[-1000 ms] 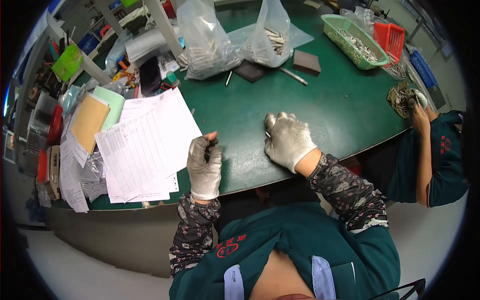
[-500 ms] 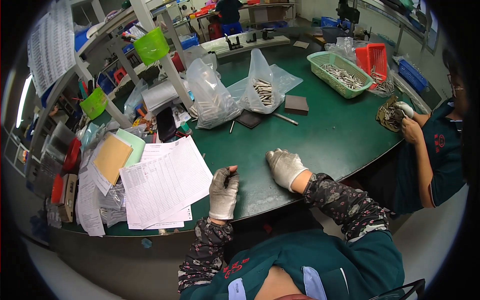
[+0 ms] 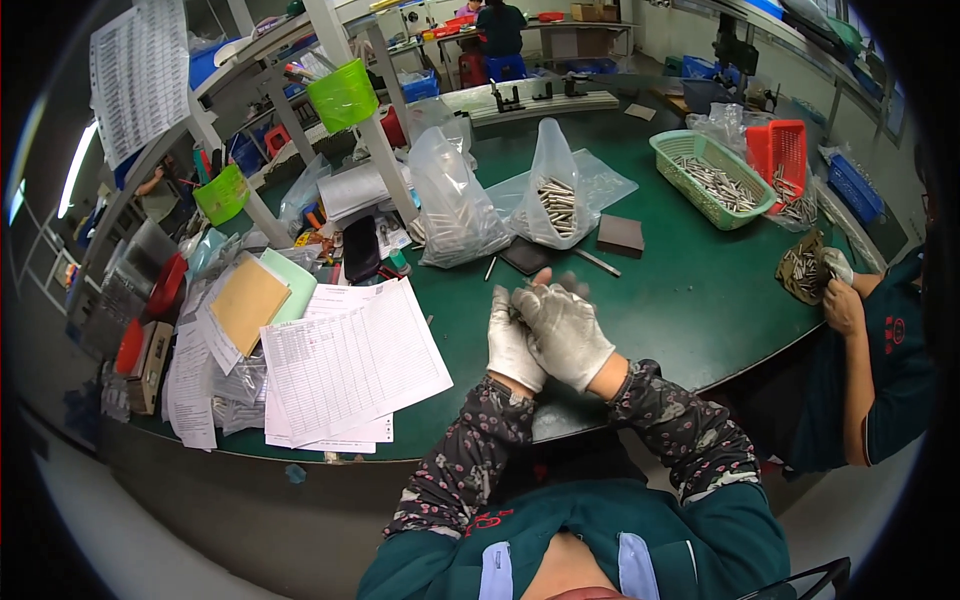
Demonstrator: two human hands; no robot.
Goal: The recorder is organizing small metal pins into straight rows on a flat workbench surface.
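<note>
Both hands are raised together above the green table (image 3: 700,300), gloves on. The right hand (image 3: 568,335) lies over the left hand (image 3: 512,345), its fingers curled around the left's, as if seating or tugging the glove. The left fingers are mostly straight and close together; whether either hand pinches a small part cannot be told, since the overlap hides the palms. Nearest things: a dark flat pad (image 3: 524,256) and a thin rod (image 3: 598,262) just beyond the fingertips, two clear bags (image 3: 555,195) of metal pins behind. Paper sheets (image 3: 350,365) lie to the left. At right, a co-worker's hand (image 3: 843,305) is partly cut off; its work is unclear.
</note>
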